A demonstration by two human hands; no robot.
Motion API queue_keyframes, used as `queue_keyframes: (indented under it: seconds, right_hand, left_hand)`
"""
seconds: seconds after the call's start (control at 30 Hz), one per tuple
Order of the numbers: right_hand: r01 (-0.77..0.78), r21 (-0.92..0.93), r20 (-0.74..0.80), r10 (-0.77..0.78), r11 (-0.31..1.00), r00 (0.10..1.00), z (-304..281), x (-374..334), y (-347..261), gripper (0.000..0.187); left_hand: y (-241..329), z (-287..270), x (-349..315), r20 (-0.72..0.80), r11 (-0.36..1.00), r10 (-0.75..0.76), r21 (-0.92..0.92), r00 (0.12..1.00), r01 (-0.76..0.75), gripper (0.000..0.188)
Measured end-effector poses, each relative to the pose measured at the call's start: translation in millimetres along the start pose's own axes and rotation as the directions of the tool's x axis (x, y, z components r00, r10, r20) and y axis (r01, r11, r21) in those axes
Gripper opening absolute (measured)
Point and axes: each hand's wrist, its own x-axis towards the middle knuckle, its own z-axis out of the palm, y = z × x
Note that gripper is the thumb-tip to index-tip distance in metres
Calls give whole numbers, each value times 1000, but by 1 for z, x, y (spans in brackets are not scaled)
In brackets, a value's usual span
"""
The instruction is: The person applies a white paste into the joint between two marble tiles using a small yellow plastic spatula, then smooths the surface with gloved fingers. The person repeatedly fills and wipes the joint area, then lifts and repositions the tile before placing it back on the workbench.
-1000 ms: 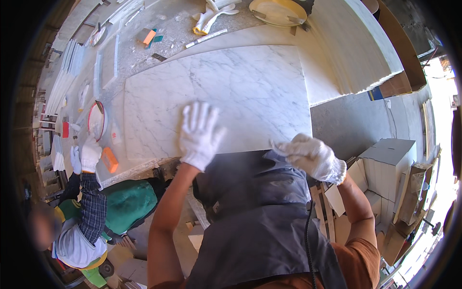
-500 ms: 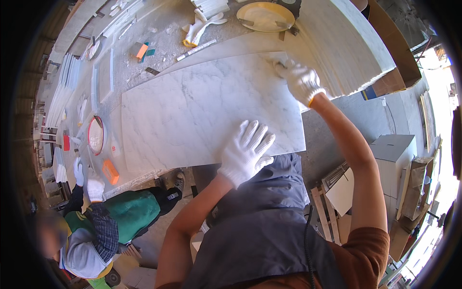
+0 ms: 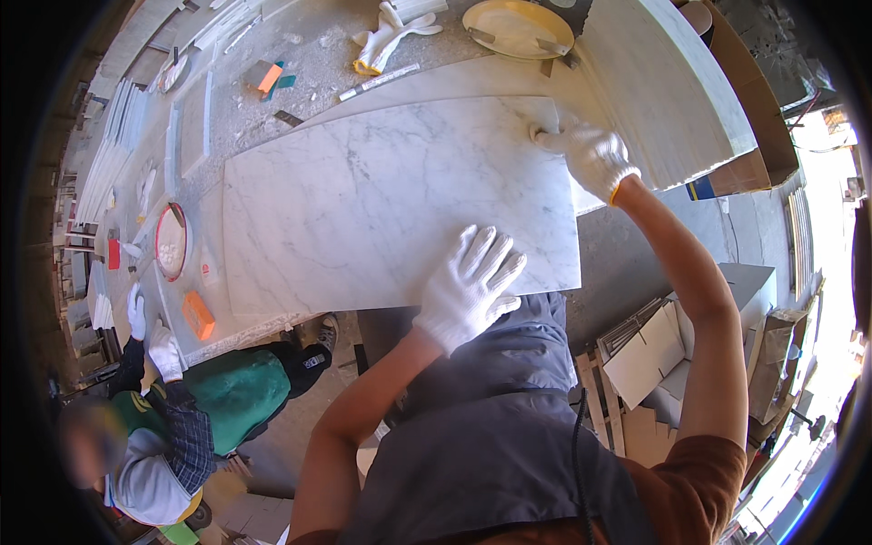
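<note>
A white marble slab [image 3: 363, 200] with grey veins lies in front of me, its near edge against my body. My left hand [image 3: 468, 291], in a white knit glove, rests flat on its near right part, fingers spread. At the slab's far right corner is my right hand [image 3: 595, 159], gloved in white with a yellow cuff. Its thumb reaches over the top face and the other fingers bend at the edge, partly blurred. Whether something small is inside that hand is hidden. Under the far side lies another pale slab [image 3: 454, 82].
Thick slabs [image 3: 668, 82] stand at the far right beside a cardboard box [image 3: 758, 91]. Beyond lie a yellow dish [image 3: 518, 27], loose gloves [image 3: 389, 38] and an orange block [image 3: 270, 78]. A co-worker [image 3: 182, 409] stands at left, near an orange brick-shaped block [image 3: 198, 315].
The view has shifted slightly. My right hand has moved a little toward me along the slab's right edge. My left hand keeps its place on the slab.
</note>
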Motion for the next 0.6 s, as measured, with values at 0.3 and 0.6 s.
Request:
queue_keyframes:
  seconds: [0.3,0.6]
  right_hand:
    - [-393,373,189,345,841,919,0,4,2,36]
    - [-61,196,350,-12,979,936,-14,-58,-31,27]
  left_hand:
    - [1,2,-2,-22,1000,6,24,1000,-5,66]
    - [-7,-7,-2,-90,992,-1,-125,996,-11,59]
